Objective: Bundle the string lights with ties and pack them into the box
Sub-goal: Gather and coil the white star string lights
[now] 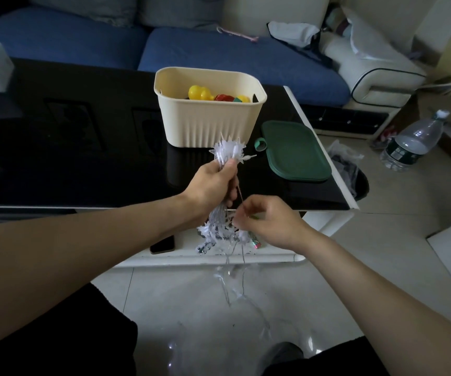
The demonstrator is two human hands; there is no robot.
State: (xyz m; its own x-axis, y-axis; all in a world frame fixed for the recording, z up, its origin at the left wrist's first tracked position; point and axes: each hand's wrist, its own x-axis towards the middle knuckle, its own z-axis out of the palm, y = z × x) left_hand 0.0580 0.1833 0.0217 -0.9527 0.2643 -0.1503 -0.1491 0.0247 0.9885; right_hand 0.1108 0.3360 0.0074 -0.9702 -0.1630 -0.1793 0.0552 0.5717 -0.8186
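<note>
My left hand [213, 183] grips a gathered bunch of white star-shaped string lights [228, 151] held upright over the front edge of the black table; stars stick out above my fist and more hang below it. My right hand [266, 218] pinches a thin tie [239, 195] beside the bunch, just under my left hand. A loose tail of clear wire [235, 283] dangles to the floor. The cream ribbed box [208, 115] stands open behind the bunch with yellow, red and green items inside. Its green lid [295, 150] lies flat to the right.
A dark phone [162, 245] lies on the white lower shelf. A small green ring [259, 143] sits by the lid. A blue sofa [219, 58] runs behind the table. A water bottle [411, 142] and a plastic bag [346, 164] are on the floor at right.
</note>
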